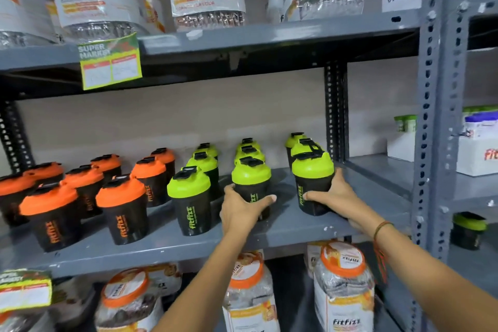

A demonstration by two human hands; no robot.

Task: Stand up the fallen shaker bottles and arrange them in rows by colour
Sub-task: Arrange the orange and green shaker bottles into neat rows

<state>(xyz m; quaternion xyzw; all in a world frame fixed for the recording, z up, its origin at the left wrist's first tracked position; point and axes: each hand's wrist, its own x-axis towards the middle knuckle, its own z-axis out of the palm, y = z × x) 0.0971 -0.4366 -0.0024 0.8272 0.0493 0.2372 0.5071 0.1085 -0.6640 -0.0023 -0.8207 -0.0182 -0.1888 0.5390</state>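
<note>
- Green-lidded shaker bottles stand in rows right of the orange-lidded bottles point(122, 207) on the grey shelf point(167, 237); none lies fallen here.
- Left hand point(242, 209), fingers wrapped around the front middle bottle point(252, 186); right hand point(332, 194) clasps the front right bottle point(312, 180).
- Best now: slide both level, keeping each in line with its row.
- Below, big clear jars point(343, 288), contents unclear.

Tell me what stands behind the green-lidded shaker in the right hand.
Behind the shaker held by the right hand, two more green-lidded shakers stand in a file toward the wall. Only their lids show; their bodies are covered.
</note>
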